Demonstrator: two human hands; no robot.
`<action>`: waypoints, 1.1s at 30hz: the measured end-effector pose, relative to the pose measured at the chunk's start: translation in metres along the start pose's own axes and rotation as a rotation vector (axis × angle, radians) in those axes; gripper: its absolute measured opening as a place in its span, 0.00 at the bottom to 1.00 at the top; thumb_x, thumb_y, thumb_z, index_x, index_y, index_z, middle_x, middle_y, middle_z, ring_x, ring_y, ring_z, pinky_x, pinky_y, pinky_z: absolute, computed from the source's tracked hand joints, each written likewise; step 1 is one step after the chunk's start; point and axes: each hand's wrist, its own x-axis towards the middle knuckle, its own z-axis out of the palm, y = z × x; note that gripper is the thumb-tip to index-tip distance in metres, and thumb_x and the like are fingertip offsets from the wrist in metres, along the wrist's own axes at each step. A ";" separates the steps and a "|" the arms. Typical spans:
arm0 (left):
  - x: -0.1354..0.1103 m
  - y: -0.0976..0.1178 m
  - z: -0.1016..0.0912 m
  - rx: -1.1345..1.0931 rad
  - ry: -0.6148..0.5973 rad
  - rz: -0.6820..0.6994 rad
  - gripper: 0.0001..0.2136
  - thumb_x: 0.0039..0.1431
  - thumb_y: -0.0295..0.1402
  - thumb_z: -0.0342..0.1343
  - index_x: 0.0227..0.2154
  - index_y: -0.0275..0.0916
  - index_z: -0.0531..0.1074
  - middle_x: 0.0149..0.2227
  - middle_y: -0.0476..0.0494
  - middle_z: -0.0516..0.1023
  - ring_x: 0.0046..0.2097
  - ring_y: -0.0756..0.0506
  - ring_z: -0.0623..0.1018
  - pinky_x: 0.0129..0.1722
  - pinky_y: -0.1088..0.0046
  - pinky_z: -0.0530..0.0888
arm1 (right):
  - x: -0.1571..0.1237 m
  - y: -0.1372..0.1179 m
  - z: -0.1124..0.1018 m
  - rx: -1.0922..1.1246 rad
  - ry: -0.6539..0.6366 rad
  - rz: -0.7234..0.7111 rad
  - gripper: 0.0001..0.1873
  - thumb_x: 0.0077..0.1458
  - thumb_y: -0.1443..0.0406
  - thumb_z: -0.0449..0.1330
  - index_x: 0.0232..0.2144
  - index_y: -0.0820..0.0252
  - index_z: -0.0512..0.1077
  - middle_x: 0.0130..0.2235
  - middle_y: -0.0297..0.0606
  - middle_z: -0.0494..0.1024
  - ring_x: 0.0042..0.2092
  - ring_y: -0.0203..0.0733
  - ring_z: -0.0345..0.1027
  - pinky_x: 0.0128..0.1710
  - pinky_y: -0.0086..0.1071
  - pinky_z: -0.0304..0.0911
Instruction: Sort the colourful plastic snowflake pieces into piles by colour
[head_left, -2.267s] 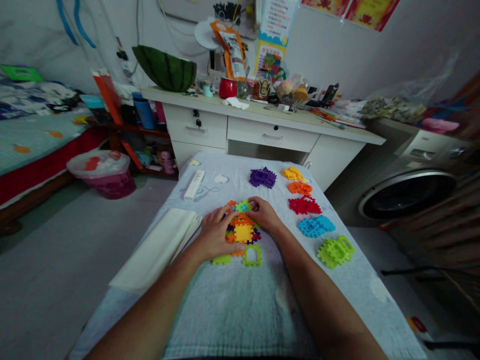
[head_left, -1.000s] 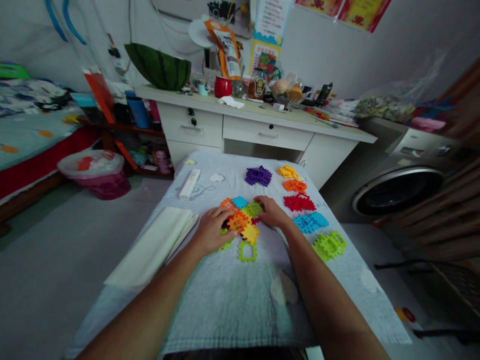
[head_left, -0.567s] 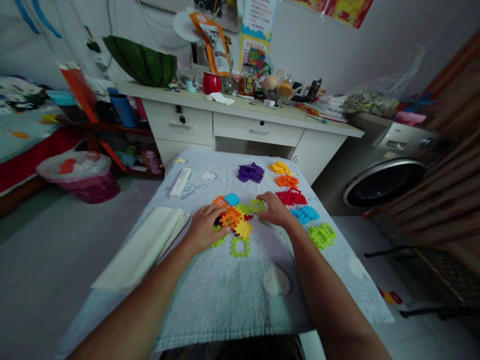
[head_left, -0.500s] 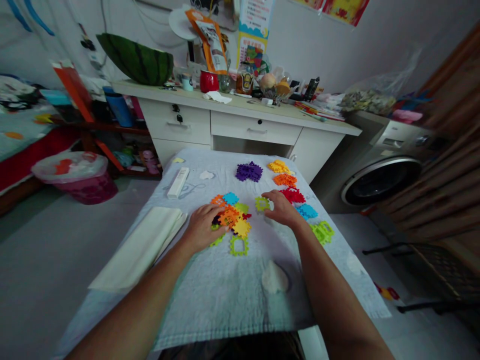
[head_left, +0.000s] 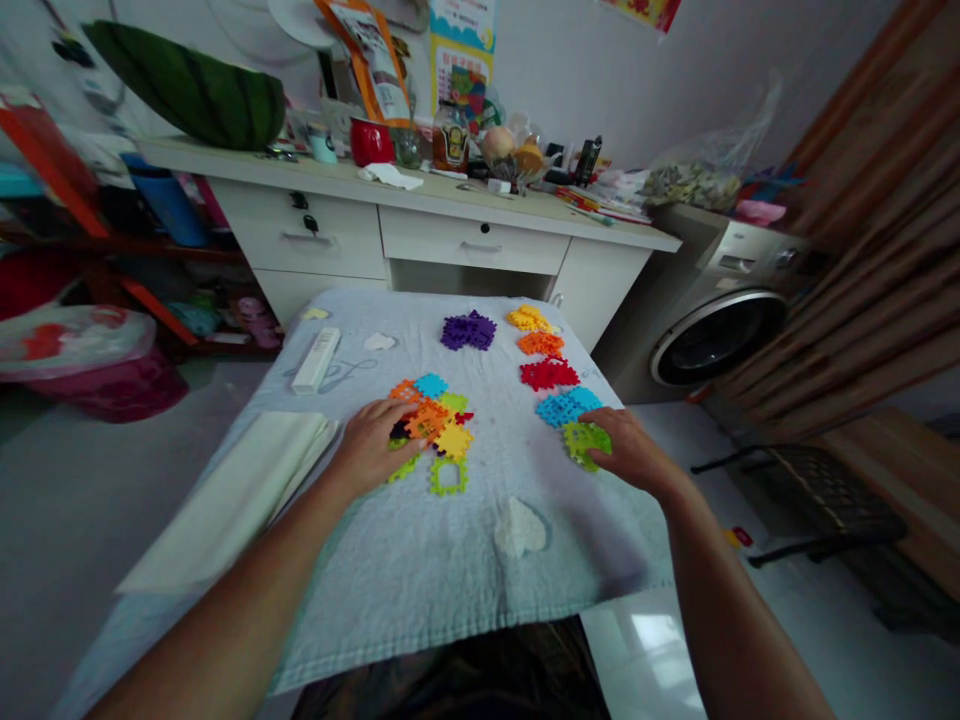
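Observation:
A mixed heap of coloured interlocking tiles (head_left: pixel 442 428) lies mid-table on a pale blue towel (head_left: pixel 450 570). My left hand (head_left: pixel 369 443) lies flat on the heap's left side, fingers loosely extended. My right hand (head_left: pixel 634 452) is at the table's right edge, fingers curled on a light-green tile (head_left: pixel 583 440), just below the blue pile (head_left: pixel 568 406). Sorted piles run up the right side: red (head_left: pixel 549 373), orange (head_left: pixel 541 343), yellow (head_left: pixel 529 319), and purple (head_left: pixel 468 330) further left. A green frame-shaped tile (head_left: pixel 448 477) lies just below the heap.
A white remote (head_left: pixel 316 359) and a folded cream cloth (head_left: pixel 225 500) lie on the table's left. Beyond are a cluttered white desk (head_left: pixel 465 240) with a watermelon half (head_left: pixel 187 90), a washing machine (head_left: pixel 712 330), a pink bin (head_left: pixel 82 360) and a dark chair (head_left: pixel 817 500).
My right hand drew a light-green tile out of the heap and carried it right to the table's edge below the blue pile. My left hand stayed on the heap. The view swung right.

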 end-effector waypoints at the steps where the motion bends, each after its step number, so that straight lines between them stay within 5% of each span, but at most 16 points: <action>1: 0.000 -0.001 0.000 0.000 0.000 0.001 0.22 0.54 0.47 0.56 0.49 0.41 0.72 0.53 0.39 0.75 0.54 0.37 0.72 0.56 0.56 0.68 | -0.004 -0.003 0.000 -0.015 -0.010 0.011 0.24 0.50 0.67 0.59 0.51 0.58 0.73 0.52 0.45 0.75 0.54 0.53 0.66 0.57 0.47 0.56; 10: -0.001 -0.006 0.004 -0.004 0.008 0.010 0.24 0.54 0.49 0.55 0.50 0.41 0.72 0.53 0.38 0.74 0.54 0.37 0.72 0.56 0.54 0.68 | -0.008 -0.028 -0.004 -0.036 -0.020 0.061 0.23 0.50 0.69 0.60 0.51 0.57 0.73 0.56 0.45 0.73 0.57 0.56 0.61 0.56 0.51 0.55; 18: 0.000 -0.001 0.002 -0.003 0.024 0.018 0.21 0.55 0.45 0.56 0.48 0.41 0.72 0.51 0.40 0.76 0.53 0.38 0.73 0.55 0.56 0.68 | 0.044 -0.092 -0.002 0.140 0.055 -0.174 0.19 0.54 0.68 0.62 0.50 0.61 0.72 0.52 0.47 0.75 0.54 0.50 0.65 0.57 0.45 0.57; 25: 0.000 -0.001 0.002 -0.029 0.045 0.021 0.17 0.57 0.42 0.55 0.46 0.39 0.73 0.49 0.39 0.76 0.52 0.38 0.74 0.54 0.57 0.69 | 0.079 -0.160 0.039 0.241 -0.018 -0.317 0.23 0.55 0.60 0.64 0.51 0.63 0.71 0.49 0.48 0.74 0.50 0.49 0.66 0.53 0.43 0.60; 33: 0.001 0.000 0.002 -0.064 0.079 0.015 0.14 0.57 0.38 0.55 0.44 0.39 0.74 0.47 0.40 0.77 0.50 0.39 0.75 0.53 0.58 0.70 | 0.081 -0.159 0.075 0.330 0.100 -0.268 0.27 0.52 0.60 0.64 0.53 0.64 0.70 0.48 0.49 0.72 0.50 0.49 0.64 0.53 0.42 0.60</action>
